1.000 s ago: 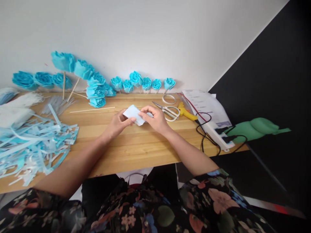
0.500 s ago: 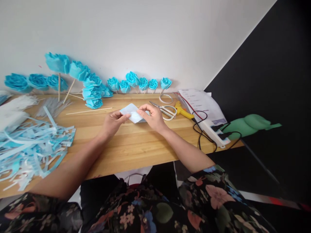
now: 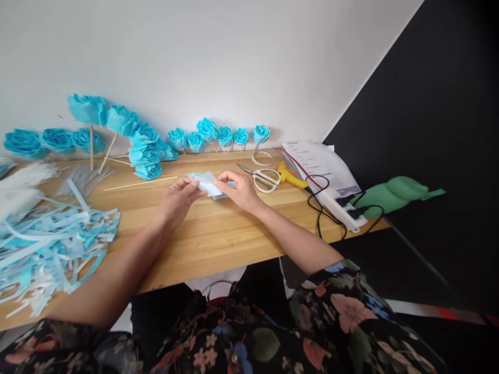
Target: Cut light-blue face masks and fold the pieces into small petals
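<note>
My left hand (image 3: 176,199) and my right hand (image 3: 237,190) both pinch a small folded piece of pale blue paper (image 3: 206,183) just above the wooden table (image 3: 218,234). The left fingers hold its near left edge, the right fingers its right side. White-handled scissors (image 3: 262,177) lie just right of my right hand. A thin wooden stick (image 3: 136,183) lies to the left of the paper.
Blue paper roses (image 3: 218,136) line the wall, more on sticks (image 3: 117,124) at left. A heap of blue and white paper strips (image 3: 50,234) covers the left side. A yellow glue gun (image 3: 291,177), tape ring (image 3: 262,157), power strip with cables (image 3: 339,203), printed sheets (image 3: 315,157) and a green object (image 3: 393,193) sit at right.
The paper has been lowered and flattened closer to the table between my hands. The view shifted slightly to the right, so everything sits a little further left.
</note>
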A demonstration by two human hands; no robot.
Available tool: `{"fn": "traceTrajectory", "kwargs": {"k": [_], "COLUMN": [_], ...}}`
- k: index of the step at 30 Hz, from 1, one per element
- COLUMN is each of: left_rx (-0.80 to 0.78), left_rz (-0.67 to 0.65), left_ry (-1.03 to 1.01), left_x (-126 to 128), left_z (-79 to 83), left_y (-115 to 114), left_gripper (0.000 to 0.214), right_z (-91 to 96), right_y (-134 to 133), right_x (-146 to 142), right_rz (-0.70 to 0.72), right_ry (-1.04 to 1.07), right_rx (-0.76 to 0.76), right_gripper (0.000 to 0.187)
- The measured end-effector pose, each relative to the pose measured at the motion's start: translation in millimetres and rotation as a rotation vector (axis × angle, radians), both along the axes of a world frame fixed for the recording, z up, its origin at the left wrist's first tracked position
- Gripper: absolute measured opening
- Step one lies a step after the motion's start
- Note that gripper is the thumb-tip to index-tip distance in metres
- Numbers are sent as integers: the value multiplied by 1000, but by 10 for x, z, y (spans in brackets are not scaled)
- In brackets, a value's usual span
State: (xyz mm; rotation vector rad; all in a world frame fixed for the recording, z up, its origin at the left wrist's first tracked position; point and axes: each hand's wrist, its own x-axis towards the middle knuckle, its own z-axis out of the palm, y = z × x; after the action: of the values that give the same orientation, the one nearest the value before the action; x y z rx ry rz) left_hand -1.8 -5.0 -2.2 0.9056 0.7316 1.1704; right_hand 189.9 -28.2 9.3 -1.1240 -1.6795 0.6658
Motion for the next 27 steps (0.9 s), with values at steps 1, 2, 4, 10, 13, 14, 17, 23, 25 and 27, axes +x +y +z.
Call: {"fn": "traceTrajectory", "kwargs": {"k": [1, 2, 4, 10, 13, 14, 17, 23, 25, 27], "left_rx": [-10, -17, -20, 32, 43, 49, 56, 177, 232, 236], "left_rz": [-6, -10, -28, -82, -67, -63, -21, 183, 139, 63], "left_ry": [-24, -45, -68, -19, 66, 96, 137, 274, 338, 359], "left_x": [3, 8, 23, 84, 90, 86, 52, 15, 46, 81], "left_z": [2, 5, 12, 3, -26, -33, -39, 36, 56, 49], "left_y": [-1, -3, -13, -56, -50, -44, -21, -62, -108, -141], "left_gripper": [26, 27, 29, 47, 38, 36, 33, 21, 25, 33], "right_z": [-3, -5, -7, -21, -29, -28, -17, -2, 7, 19], "right_y": [2, 5, 12, 15, 7, 7, 27, 98, 81, 44], "right_x": [0, 2, 7, -9, -32, -36, -22, 75, 66, 27], "right_rz": [3, 3, 0, 21, 35, 35, -8, -187, -177, -155], "right_ry": [11, 22, 47, 30, -12, -27, -61, -243, -368, -467], "right_rx": [-7, -15, -27, -46, -30, -25, 0, 232, 291, 313], "right_gripper": [24, 24, 24, 25, 25, 25, 24, 15, 16, 17]}}
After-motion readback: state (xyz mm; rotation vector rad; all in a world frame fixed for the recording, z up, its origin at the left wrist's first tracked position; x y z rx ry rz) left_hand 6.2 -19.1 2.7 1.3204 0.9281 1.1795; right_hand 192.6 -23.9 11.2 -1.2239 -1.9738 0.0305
